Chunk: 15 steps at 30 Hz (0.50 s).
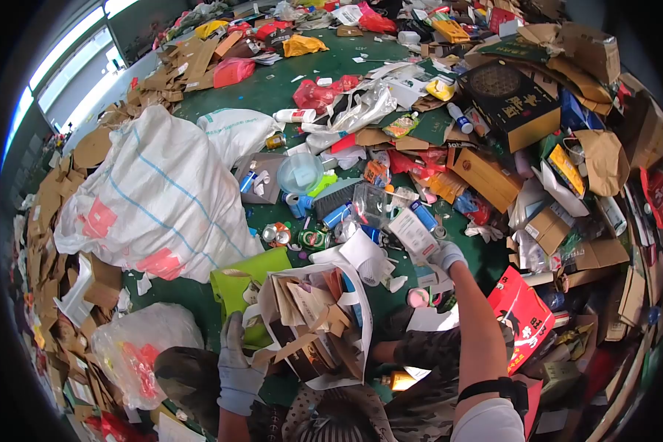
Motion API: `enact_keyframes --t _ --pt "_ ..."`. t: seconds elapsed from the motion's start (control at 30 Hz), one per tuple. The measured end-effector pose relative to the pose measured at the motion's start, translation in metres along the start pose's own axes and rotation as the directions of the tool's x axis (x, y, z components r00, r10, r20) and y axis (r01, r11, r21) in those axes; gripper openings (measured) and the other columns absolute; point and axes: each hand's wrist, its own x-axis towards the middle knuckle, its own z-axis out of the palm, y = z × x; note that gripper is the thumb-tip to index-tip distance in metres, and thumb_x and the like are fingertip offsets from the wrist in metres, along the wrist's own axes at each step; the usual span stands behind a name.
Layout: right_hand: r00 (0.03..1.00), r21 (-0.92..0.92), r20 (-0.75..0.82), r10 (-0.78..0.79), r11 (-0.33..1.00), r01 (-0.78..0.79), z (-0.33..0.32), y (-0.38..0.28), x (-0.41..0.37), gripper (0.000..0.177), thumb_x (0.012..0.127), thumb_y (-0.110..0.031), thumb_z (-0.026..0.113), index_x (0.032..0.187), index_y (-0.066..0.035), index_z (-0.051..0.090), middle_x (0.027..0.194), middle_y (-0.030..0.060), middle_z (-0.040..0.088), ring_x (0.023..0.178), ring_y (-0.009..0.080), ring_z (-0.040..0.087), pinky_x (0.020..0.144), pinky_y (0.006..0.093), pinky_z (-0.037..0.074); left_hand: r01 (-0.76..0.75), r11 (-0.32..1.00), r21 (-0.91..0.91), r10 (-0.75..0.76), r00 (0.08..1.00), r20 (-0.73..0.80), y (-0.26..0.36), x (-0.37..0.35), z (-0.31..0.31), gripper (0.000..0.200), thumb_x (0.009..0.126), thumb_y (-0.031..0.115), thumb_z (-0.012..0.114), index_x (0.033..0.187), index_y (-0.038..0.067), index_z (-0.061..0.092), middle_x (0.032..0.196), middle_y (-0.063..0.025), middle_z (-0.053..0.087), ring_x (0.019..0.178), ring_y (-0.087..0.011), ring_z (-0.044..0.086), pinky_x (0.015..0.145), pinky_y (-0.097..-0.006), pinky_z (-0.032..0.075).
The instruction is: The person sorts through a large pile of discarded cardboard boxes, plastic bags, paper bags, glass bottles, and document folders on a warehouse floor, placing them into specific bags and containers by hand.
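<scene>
My right hand [446, 256], in a pale work glove, grips the near end of a small white cardboard box [411, 231] above the litter. Below and to the left stands a white bag [362, 335] packed with flattened cardboard and paper [313, 298]. My left hand [239, 372], gloved too, is beside the bag's left side, fingers stretched upward and thumb apart. A lime-green bag [232, 283] lies just beyond those fingers. Drink cans, among them a green can [314, 239] and a blue can [338, 215], lie on the floor ahead.
A large white woven sack [155, 191] bulges at the left, with a clear plastic bag [147, 335] nearer me. Cardboard heaps [180, 66] line the left and back. At the right are a black-and-gold box [510, 103] and a red printed bag [519, 317].
</scene>
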Motion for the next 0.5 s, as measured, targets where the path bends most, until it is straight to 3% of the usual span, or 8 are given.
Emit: enact_keyframes --t 0.03,0.07,0.17,0.23,0.3,0.37,0.43,0.5 --pt "0.998 0.184 0.021 -0.056 0.982 0.051 -0.017 0.018 0.004 0.031 0.071 -0.012 0.071 0.101 -0.011 0.064 0.094 0.0105 0.067 0.085 0.0227 0.063 0.077 0.0312 0.05 -0.084 0.996 0.021 0.084 0.996 0.007 0.015 0.003 -0.01 0.076 0.067 0.002 0.064 0.136 0.007 0.031 0.132 -0.0202 0.037 0.119 -0.0343 0.044 0.096 -0.0382 0.042" --pt "0.98 0.659 0.002 -0.201 0.737 0.15 -0.034 0.025 -0.004 0.038 0.067 -0.011 0.077 0.103 -0.007 0.064 0.093 0.0048 0.067 0.08 0.0137 0.061 0.074 0.027 0.049 -0.165 0.985 0.043 0.165 0.986 0.015 0.034 0.005 -0.023 0.075 0.066 0.002 0.063 0.135 0.007 0.033 0.132 -0.0205 0.037 0.119 -0.0352 0.044 0.096 -0.0385 0.041" --pt "0.989 0.796 -0.087 -0.123 0.588 0.143 -0.115 -0.044 -0.101 0.032 0.072 -0.013 0.076 0.099 -0.004 0.063 0.09 0.0032 0.066 0.075 0.0097 0.059 0.068 0.0249 0.049 -0.367 0.916 -0.162 0.389 0.911 0.136 0.071 0.0 -0.055 0.07 0.066 0.002 0.063 0.132 0.008 0.038 0.136 -0.0198 0.035 0.126 -0.034 0.038 0.101 -0.0401 0.035" --pt "0.97 0.895 -0.089 -0.225 0.409 0.177 -0.13 -0.05 -0.146 0.035 0.073 -0.013 0.075 0.102 -0.003 0.061 0.092 0.004 0.066 0.077 0.0098 0.06 0.068 0.026 0.049 -0.238 0.698 -0.675 0.496 0.841 0.217 0.071 -0.001 -0.048 0.08 0.066 0.006 0.072 0.136 0.01 0.032 0.139 -0.0158 0.034 0.13 -0.0289 0.033 0.104 -0.0415 0.03" --pt "0.825 0.972 -0.173 -0.539 0.041 0.231 -0.12 -0.051 -0.192 0.039 0.072 -0.009 0.074 0.107 -0.002 0.059 0.096 0.0044 0.065 0.083 0.0115 0.061 0.072 0.0284 0.05 0.218 0.235 -0.947 0.412 0.86 0.3 0.077 -0.001 -0.024 0.099 0.063 0.012 0.08 0.142 0.011 0.021 0.14 -0.0121 0.031 0.132 -0.0254 0.028 0.106 -0.0417 0.027" --pt "0.925 0.97 -0.05 -0.377 0.203 0.135 -0.106 -0.106 -0.262 0.048 0.067 -0.005 0.077 0.111 0.0 0.058 0.101 0.0057 0.065 0.088 0.0138 0.061 0.078 0.0295 0.05 0.269 0.227 -0.936 0.428 0.836 0.344 0.073 0.001 0.004 0.113 0.062 0.015 0.083 0.145 0.013 0.006 0.141 -0.0082 0.029 0.132 -0.0221 0.026 0.105 -0.0388 0.027" --pt "0.869 0.923 0.276 -0.41 0.365 -0.121 -0.069 -0.114 -0.296 0.06 0.06 -0.002 0.08 0.115 0.0 0.057 0.105 0.0067 0.064 0.09 0.0155 0.061 0.081 0.0292 0.049 0.373 -0.042 -0.927 0.422 0.847 0.322 0.104 -0.005 0.01 0.116 0.062 0.017 0.084 0.145 0.014 0.004 0.142 -0.0054 0.027 0.13 -0.0185 0.028 0.104 -0.0358 0.03" --pt "0.718 0.867 0.399 -0.57 0.491 -0.092 -0.028 -0.132 -0.322 0.079 0.055 -0.002 0.083 0.127 -0.003 0.048 0.12 0.0069 0.056 0.106 0.0176 0.055 0.09 0.0316 0.044 0.379 0.097 -0.92 0.309 0.868 0.39 0.089 -0.018 0.014 0.113 0.06 0.017 0.084 0.145 0.015 0.009 0.138 -0.0061 0.032 0.126 -0.0186 0.035 0.102 -0.0335 0.033"
